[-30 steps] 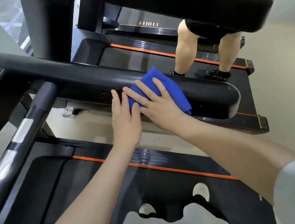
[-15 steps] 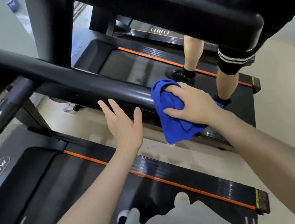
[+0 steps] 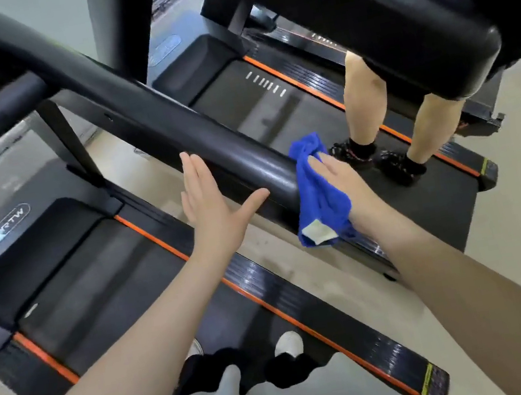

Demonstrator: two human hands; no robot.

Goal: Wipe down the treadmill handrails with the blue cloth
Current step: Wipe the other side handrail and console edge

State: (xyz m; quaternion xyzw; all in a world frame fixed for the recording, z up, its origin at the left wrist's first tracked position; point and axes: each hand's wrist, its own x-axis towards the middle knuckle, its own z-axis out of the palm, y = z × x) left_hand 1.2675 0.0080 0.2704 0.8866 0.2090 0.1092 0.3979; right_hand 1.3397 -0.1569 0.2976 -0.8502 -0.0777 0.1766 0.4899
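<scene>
We pressed the blue cloth (image 3: 318, 190) over the handrail's (image 3: 191, 129) end with our right hand (image 3: 341, 179); our left hand (image 3: 215, 205) hovered beside it, fingers spread wide, holding nothing.

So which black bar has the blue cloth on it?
The nearer handrail, running between both hands. The right hand presses the blue cloth over its end. The farther handrail, by the other person's legs, has no cloth.
</scene>
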